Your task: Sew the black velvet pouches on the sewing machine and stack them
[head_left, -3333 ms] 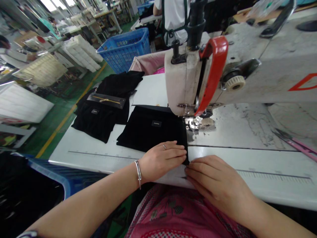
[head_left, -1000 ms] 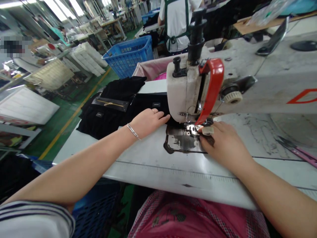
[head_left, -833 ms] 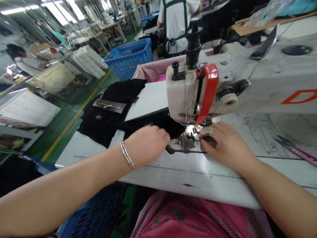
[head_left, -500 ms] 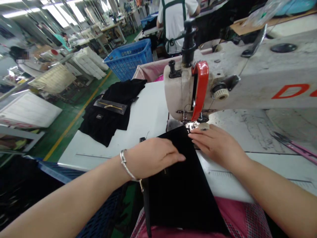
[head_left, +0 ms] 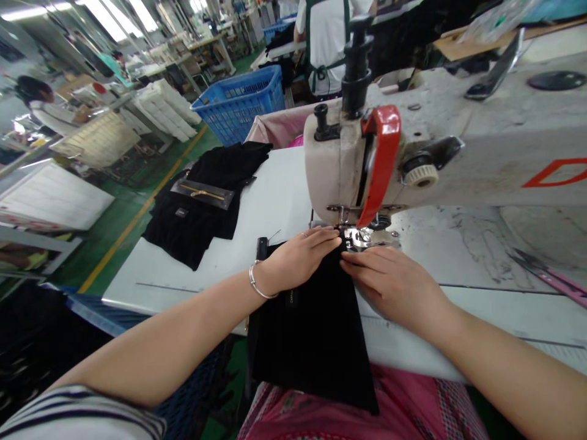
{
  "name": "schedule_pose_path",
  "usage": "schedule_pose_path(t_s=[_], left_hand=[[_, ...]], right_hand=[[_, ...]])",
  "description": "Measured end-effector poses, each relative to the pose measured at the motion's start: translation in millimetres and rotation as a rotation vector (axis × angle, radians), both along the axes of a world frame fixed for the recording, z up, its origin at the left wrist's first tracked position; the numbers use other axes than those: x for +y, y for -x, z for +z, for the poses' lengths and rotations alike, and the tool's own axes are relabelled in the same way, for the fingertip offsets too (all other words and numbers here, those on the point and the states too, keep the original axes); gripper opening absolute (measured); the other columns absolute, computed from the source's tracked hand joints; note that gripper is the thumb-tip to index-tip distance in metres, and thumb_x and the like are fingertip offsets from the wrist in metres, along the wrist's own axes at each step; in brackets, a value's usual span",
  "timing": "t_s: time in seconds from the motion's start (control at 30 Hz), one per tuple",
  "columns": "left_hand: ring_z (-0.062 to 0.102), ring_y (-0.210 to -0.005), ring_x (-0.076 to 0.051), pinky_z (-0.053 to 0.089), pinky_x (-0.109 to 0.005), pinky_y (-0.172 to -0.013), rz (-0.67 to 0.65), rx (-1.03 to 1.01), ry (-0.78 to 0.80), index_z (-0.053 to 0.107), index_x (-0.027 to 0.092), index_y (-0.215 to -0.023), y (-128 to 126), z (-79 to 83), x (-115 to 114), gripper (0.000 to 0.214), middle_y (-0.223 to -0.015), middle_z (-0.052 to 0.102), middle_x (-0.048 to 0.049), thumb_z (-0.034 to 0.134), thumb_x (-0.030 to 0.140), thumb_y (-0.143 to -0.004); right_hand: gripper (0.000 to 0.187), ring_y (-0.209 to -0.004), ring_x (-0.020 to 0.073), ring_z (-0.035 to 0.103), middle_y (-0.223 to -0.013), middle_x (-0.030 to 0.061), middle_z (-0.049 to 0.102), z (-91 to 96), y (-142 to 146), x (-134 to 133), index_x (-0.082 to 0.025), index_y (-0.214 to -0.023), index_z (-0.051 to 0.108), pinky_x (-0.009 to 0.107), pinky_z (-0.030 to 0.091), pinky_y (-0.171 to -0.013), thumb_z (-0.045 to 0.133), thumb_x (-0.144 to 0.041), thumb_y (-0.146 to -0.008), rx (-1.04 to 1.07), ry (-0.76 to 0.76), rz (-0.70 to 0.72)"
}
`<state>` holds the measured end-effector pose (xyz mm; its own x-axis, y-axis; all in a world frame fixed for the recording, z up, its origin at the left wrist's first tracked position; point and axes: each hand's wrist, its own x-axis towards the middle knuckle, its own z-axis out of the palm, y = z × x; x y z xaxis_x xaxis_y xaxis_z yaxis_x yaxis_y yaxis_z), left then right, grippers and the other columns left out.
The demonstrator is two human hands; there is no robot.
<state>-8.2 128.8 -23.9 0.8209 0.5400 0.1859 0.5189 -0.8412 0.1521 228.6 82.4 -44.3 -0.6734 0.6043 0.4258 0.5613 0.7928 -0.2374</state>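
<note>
A black fabric piece (head_left: 312,336) with a small label lies on the white table, its near end hanging over the edge onto my lap. Its far corner sits just in front of the presser foot (head_left: 362,237) of the cream sewing machine (head_left: 440,153). My left hand (head_left: 298,260) rests flat on the fabric's far end, fingers stretched toward the foot. My right hand (head_left: 389,284) lies flat beside it on the fabric's right edge, fingertips almost touching the left hand's.
A pile of black pieces (head_left: 197,201), one with a gold zipper, lies at the table's far left. A blue basket (head_left: 238,101) and a person in a white shirt (head_left: 328,36) are behind. Pink-handled scissors (head_left: 550,278) lie at right. Another blue crate (head_left: 114,318) sits lower left.
The black piece was pulled from under the machine, turned lengthwise toward me, then pushed forward again. Both hands moved up with it, bringing its far corner to the presser foot.
</note>
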Motion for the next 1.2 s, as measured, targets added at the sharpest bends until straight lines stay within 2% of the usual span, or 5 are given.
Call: schedule_pose_path(t_s=[0.17, 0.33, 0.7, 0.97, 1.2], left_hand=[[0.042, -0.136, -0.019, 0.036, -0.042, -0.115, -0.011, 0.030, 0.156, 0.048, 0.016, -0.135, 3.2, 20.1, 7.4, 0.038, -0.142, 0.050, -0.0118, 0.042, 0.020, -0.098], [0.015, -0.146, -0.037, 0.024, -0.059, -0.117, 0.029, 0.229, 0.274, 0.023, 0.017, -0.151, 7.5, 60.5, -89.1, 0.106, -0.157, 0.020, -0.0176, 0.066, 0.072, -0.070], [0.062, -0.052, -0.014, 0.051, -0.022, -0.043, 0.765, -0.323, 0.224, 0.064, 0.022, -0.109, 51.8, 54.2, -166.9, 0.024, -0.064, 0.066, 0.0040, 0.044, 0.021, -0.096], [0.045, -0.135, -0.022, 0.041, -0.041, -0.113, 0.178, 0.138, 0.072, 0.044, 0.014, -0.141, 50.2, 49.4, -171.4, 0.049, -0.144, 0.048, -0.0086, 0.033, 0.007, -0.094], [0.051, -0.123, -0.027, 0.045, -0.046, -0.104, 0.129, 0.131, -0.062, 0.052, 0.017, -0.134, 3.9, 35.8, -189.2, 0.039, -0.137, 0.055, -0.0099, 0.046, 0.020, -0.095]], right_hand=[[0.028, -0.109, 0.0227, 0.061, -0.118, 0.0086, 0.067, 6.9, 0.3, 2.2, -0.018, -0.116, 0.064, 0.043, 0.050, -0.095, 0.054, -0.014, -0.091, 0.066, 0.028, -0.008], [0.008, -0.086, 0.0183, 0.062, -0.092, 0.0044, 0.067, 26.1, -8.4, -60.8, -0.020, -0.091, 0.063, 0.034, 0.052, -0.076, 0.056, -0.024, -0.092, 0.269, 0.254, -0.141], [0.027, -0.076, 0.0175, 0.061, -0.081, 0.0012, 0.063, 14.7, 40.7, -132.6, -0.023, -0.100, 0.058, 0.030, 0.052, -0.068, 0.047, -0.046, -0.095, 0.821, 1.305, -0.234], [0.028, -0.073, 0.0198, 0.067, -0.079, 0.0007, 0.068, 8.5, 61.5, -141.8, -0.020, -0.090, 0.061, 0.035, 0.057, -0.069, 0.070, -0.044, -0.078, 1.095, 1.642, -0.200], [0.031, -0.071, 0.0178, 0.068, -0.082, 0.0015, 0.069, 0.9, 47.7, -169.5, -0.019, -0.090, 0.062, 0.028, 0.053, -0.059, 0.068, -0.047, -0.079, 1.016, 1.695, -0.370]])
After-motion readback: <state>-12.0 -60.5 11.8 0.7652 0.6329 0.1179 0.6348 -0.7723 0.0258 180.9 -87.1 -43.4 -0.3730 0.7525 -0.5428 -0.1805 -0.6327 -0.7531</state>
